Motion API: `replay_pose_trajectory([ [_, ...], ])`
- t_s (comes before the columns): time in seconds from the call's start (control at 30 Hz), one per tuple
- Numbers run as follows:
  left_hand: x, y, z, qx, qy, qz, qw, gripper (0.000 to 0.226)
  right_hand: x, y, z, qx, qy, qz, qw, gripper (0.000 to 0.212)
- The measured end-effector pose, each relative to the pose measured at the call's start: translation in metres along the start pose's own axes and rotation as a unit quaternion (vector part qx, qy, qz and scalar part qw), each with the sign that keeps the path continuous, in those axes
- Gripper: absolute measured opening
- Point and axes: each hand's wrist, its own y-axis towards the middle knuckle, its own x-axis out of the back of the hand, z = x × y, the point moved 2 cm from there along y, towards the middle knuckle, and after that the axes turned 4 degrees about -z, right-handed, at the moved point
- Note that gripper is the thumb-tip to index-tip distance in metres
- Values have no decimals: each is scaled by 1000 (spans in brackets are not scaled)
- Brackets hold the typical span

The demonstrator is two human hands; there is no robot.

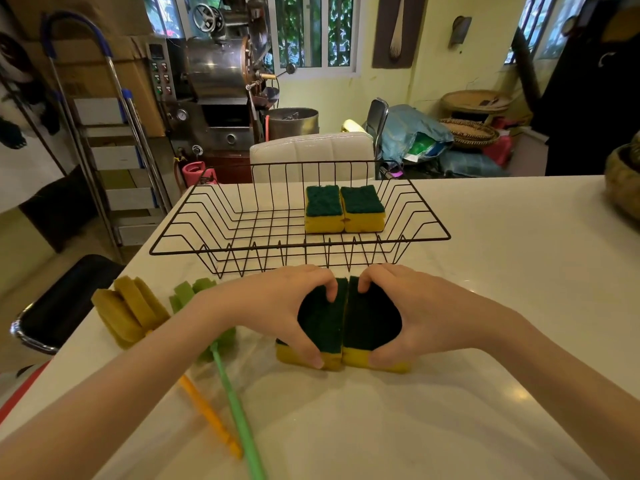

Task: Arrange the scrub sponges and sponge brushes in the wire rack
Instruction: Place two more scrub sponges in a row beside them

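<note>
A black wire rack (194, 230) stands on the white table. Two yellow scrub sponges with green tops, one (323, 211) and its neighbour (363, 209), lie side by side in its right half. In front of the rack, my left hand (277, 306) grips a third scrub sponge (327, 323), and my right hand (415, 310) grips a fourth (370, 327); the two sponges touch and rest on the table. At the left lie a yellow sponge brush (130, 310) with an orange handle and a green sponge brush (232, 386), its head partly hidden by my left arm.
The white table (485, 271) runs wide to the right, where a brownish object (623, 188) sits at the far edge. A black stool (62, 306) stands off the table's left side. A white chair back (311, 150) is behind the rack.
</note>
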Motion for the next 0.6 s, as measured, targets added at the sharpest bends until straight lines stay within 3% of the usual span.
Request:
replay_pose_trajectory([
  [0.37, 16, -13, -7, -49, 38, -78, 995, 52, 28, 0, 10, 43, 16, 5, 999, 66],
  [0.6, 57, -26, -8, -82, 29, -154, 984, 49, 71, 9, 26, 100, -31, -61, 993, 64],
])
